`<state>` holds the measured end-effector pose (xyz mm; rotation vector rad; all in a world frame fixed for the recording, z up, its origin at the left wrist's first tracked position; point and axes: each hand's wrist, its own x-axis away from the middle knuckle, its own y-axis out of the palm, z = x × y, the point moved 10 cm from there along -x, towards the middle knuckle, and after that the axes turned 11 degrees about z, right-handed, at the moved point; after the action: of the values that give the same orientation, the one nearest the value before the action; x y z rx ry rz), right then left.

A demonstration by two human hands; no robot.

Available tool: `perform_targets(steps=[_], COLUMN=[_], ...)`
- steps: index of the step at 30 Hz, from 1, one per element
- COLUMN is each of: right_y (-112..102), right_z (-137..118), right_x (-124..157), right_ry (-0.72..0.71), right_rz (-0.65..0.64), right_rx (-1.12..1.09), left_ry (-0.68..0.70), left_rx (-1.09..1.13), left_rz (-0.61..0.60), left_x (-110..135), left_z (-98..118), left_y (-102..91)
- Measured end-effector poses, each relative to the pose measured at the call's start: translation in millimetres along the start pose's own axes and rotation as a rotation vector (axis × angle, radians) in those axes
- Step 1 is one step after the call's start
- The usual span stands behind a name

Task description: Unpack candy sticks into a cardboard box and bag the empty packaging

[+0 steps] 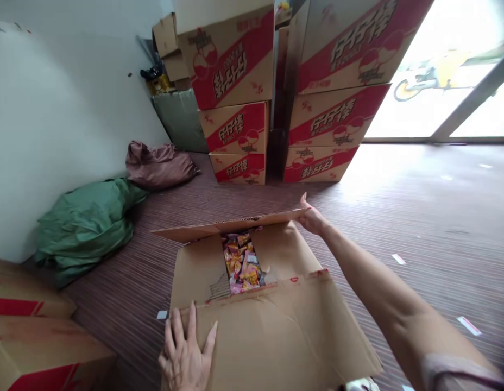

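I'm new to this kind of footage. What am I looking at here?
No machine here: a person works with two bare hands. The single picture comes from a camera worn on their head, looking forward and down. In the middle is an open cardboard box, with small wrapped packets showing through the gap in its top. The left hand lies spread on the near flap. The right hand is at the right end of the far flap; its fingers are partly hidden, so its grip is unclear. Beyond, on the striped floor, stand stacks of printed cartons, and a green bag lies to the left.
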<state>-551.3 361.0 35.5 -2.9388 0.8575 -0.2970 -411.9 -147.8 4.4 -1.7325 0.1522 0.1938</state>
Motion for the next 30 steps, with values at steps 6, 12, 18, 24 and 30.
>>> perform_targets(steps=[6,12,18,24,30], right_y=[30.9,69.3,56.8,32.7,14.0], right_z=[-43.1,2.3,38.2,49.7,64.1], right_x=[58.9,113.3,138.8,163.4,172.3], right_ry=[-0.096,-0.453,-0.557,-0.492,-0.486], right_rz=[-0.437,-0.535,-0.397,-0.263,-0.163], right_rx=[0.681,1.193,1.151,1.097,0.989], left_ry=[-0.006,-0.039,-0.188,-0.728,-0.902], left_rx=[0.067,0.167,0.358,0.777,1.177], left_rz=[0.02,0.069,0.127,0.079,-0.147], left_x=[-0.8,-2.2,-6.8,-60.1,-123.6], left_z=[-0.6,-1.8,-13.9,-62.9,-59.2], left_y=[-7.3,-10.0,-12.5,-2.6,43.7])
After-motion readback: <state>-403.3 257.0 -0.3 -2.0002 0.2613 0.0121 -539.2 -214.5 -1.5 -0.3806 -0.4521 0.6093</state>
